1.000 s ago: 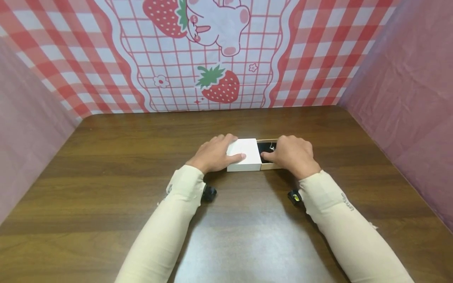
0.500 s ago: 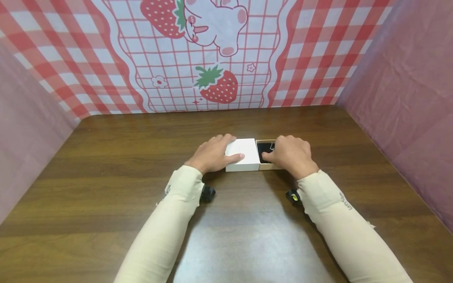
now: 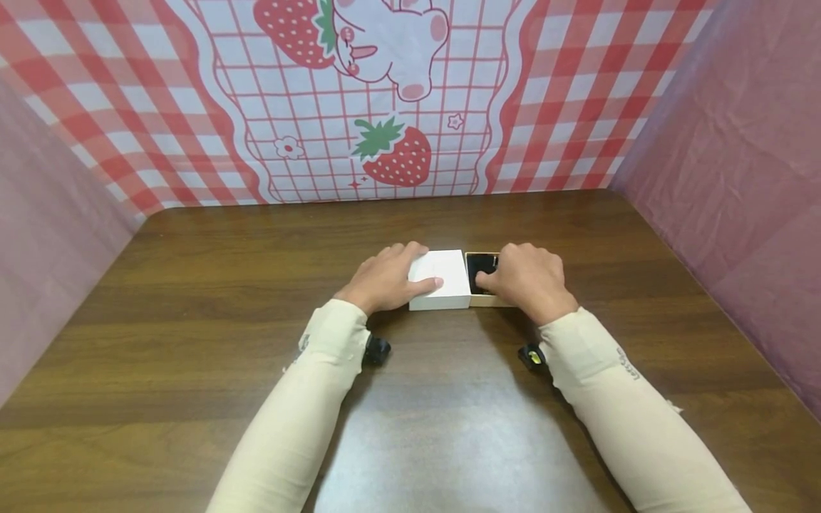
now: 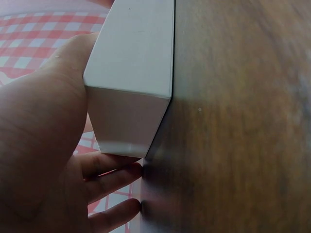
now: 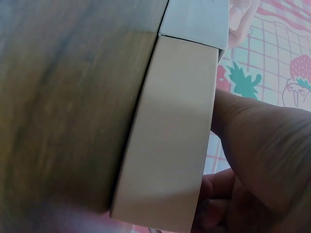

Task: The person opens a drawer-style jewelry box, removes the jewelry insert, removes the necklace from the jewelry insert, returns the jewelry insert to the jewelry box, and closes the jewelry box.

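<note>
Near the middle of the table, a slide-out gift box lies flat, its tan drawer point(image 5: 170, 121) partly out of the white sleeve point(image 3: 442, 274). My left hand point(image 3: 388, 278) holds the sleeve's left end, thumb over the top; other fingers show past that end in the left wrist view point(image 4: 112, 187). At the drawer's right end my right hand point(image 3: 529, 281) grips with bent thumb over the black lining point(image 3: 479, 265) and curled fingers, partly hidden behind the drawer wall. A small silvery piece point(image 3: 495, 261) peeks out beside this hand, which hides most of it.
Both hands work on the brown wooden table point(image 3: 256, 271). A red-checked cloth point(image 3: 564, 107) with strawberries hangs behind it. Pink cloth point(image 3: 737, 178) closes off the sides. A small black camera point(image 3: 532, 356) sits at each wrist.
The right thumb has shifted slightly right, away from the sleeve's edge, and less of the silvery piece shows. The left hand keeps its hold on the sleeve. The head view has shifted slightly.
</note>
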{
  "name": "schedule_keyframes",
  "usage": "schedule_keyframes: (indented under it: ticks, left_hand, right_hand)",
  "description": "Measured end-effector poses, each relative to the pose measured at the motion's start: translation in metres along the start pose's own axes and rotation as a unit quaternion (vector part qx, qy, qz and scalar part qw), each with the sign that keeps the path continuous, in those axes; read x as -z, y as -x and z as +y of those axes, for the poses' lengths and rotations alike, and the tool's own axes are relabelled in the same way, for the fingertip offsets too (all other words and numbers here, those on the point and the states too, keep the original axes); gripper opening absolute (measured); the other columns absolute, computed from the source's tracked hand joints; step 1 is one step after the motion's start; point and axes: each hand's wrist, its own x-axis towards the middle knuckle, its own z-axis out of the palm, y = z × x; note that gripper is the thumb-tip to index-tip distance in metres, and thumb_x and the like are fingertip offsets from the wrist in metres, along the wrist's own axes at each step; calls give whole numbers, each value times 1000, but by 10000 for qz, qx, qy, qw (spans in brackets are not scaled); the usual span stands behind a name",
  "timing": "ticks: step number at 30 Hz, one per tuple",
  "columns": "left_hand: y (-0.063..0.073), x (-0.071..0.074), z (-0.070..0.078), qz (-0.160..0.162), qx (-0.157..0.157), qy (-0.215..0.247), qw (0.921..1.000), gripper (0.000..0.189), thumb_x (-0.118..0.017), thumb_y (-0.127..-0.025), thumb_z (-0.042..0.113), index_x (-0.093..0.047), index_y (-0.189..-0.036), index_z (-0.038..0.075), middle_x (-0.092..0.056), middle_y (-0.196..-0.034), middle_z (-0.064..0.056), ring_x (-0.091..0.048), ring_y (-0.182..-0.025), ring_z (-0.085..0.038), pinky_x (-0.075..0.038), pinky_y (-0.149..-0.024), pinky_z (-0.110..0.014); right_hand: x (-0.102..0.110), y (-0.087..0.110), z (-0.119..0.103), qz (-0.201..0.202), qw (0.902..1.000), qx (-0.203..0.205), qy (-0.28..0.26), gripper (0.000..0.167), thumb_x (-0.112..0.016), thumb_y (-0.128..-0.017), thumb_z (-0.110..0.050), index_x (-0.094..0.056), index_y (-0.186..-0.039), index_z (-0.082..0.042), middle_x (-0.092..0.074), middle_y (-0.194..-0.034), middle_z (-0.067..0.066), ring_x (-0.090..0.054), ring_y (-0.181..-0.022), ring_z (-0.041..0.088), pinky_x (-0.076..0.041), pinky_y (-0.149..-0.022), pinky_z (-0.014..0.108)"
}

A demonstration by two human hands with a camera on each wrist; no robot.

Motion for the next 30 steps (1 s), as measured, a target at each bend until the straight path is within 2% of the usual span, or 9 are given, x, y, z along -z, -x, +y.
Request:
schedule_keyframes:
  ticks: [11,30]
  left_hand:
    - [1,0,0,-4,4,-1,10000,75,-54,-92,68,-43,-149,20,-50,-145,-4,-46,-130,-22,-40,-105,-48]
    - [0,0,1,20,-59,20,10000,75,-54,-92,67,-44,-149,19,-51,-145,-5,-47,-130,-23,-41,-105,-48]
  right_hand:
    - [-2,0,-2,247,9996,92,-35,54,-66,-88,-51,-59,-54,-11,-44,-55,4,-46,-52,23,-36,-45,35]
    - [0,-2,3,941,9953,140,-185,53,-63,-86,-51,-55,-54,-10,-46,-57,5,-44,-53,23,-34,-43,36]
